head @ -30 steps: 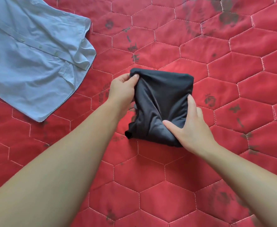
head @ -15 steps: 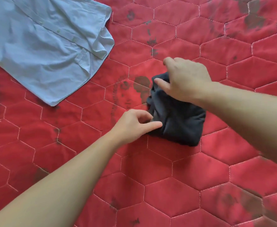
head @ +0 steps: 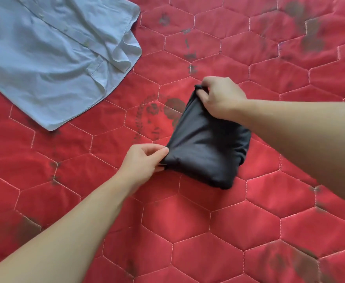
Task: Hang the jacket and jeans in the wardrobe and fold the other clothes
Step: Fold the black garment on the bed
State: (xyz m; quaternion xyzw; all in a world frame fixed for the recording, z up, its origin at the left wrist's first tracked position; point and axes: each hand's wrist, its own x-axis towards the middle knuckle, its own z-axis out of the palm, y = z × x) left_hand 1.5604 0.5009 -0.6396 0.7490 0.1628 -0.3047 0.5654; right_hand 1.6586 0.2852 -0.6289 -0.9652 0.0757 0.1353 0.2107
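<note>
Across the whole frame runs the red quilted bed cover (head: 208, 231), stitched in hexagons and marked with dark blotches. At upper left lies the pale blue shirt (head: 51, 58), spread flat and unfolded, well apart from my hands.

Just right of centre sits the dark garment (head: 204, 152), already reduced to a compact bundle resting on the cover. Its long axis runs on a diagonal, from the narrow drawn-up end at upper centre down to the blunt rounded end at lower right; the narrow end points toward the top of the frame.

My right hand (head: 220, 97) reaches in from the right edge, fingers curled, pinching that upper corner. My left hand (head: 143, 160), coming from lower left, pinches the near left corner between thumb and fingers. Neither hand is slack.

Judgement: the folding step is in hand, at its last tidying stage for this piece. The next move calls for tensioning both corners evenly, squaring the edges and laying the bundle flat. The shirt remains to be folded; no jacket, jeans or wardrobe is in view.
</note>
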